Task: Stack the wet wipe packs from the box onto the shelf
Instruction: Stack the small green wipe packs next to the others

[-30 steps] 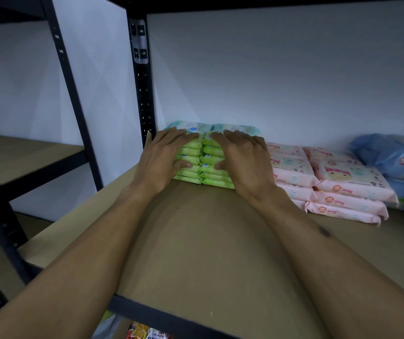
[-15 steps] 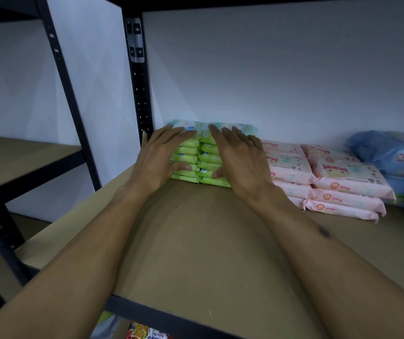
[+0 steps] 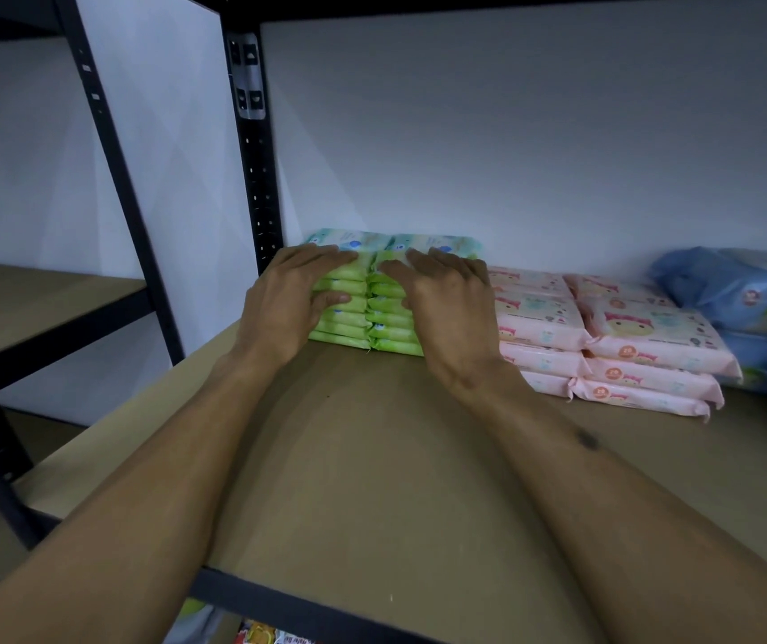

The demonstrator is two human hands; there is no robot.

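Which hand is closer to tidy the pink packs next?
Right, probably. The right hand rests on the green packs right beside the pink packs. The left hand is on the stack's far side, by the black post.

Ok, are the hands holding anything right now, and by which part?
Nothing is gripped. The left hand and right hand lie flat against the front ends of the green wet wipe stacks.

A white wall point(image 3: 511, 132) closes the far side. At the left stands a second rack point(image 3: 112, 146) with black posts and a brown board point(image 3: 24, 299), set lower. At the near bottom, a colourful packet point(image 3: 261, 636) shows in part, its print too blurred to read.
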